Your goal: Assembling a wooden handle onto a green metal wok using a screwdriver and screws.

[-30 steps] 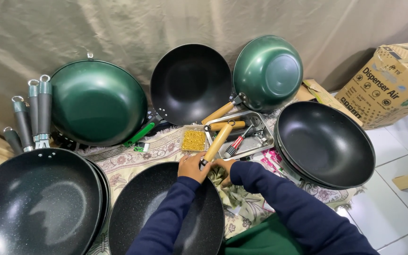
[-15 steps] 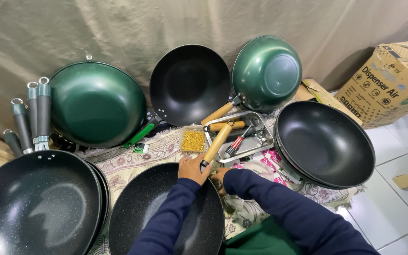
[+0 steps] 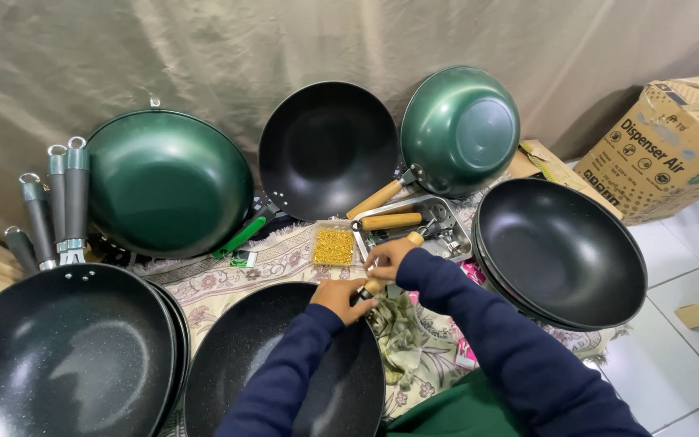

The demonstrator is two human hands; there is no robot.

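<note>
Item: black speckled wok (image 3: 285, 372), lower centre of the frame, open side up, its rim at your forearms. Its wooden handle (image 3: 382, 271) runs from the rim at about centre frame diagonally toward the upper right, long axis lower left to upper right, free end near the metal tray (image 3: 438, 222).

Your left hand (image 3: 340, 298): fingers closed around the handle base where it meets the rim.
Your right hand (image 3: 388, 257): fingers pinched narrowly on the handle just above the left hand; whether it holds a small part, you cannot tell.

Surroundings:
- Stack of black woks (image 3: 66, 356), lower left.
- Green wok, underside showing (image 3: 167, 182), upper left, leaning on the beige curtain (image 3: 204, 48).
- Black wok (image 3: 327, 150), upper centre, leaning likewise.
- Smaller green wok (image 3: 460, 129), upper right of centre, wooden handle pointing down-left.
- Stacked black woks (image 3: 560, 251), right.
- Clear box of small yellow parts (image 3: 333, 245), just left of the tray.
- Grey loose handles (image 3: 54, 202), far left, upright.
- Cardboard box (image 3: 665, 146), upper right.
- Floral cloth (image 3: 228, 279) beneath.
</note>
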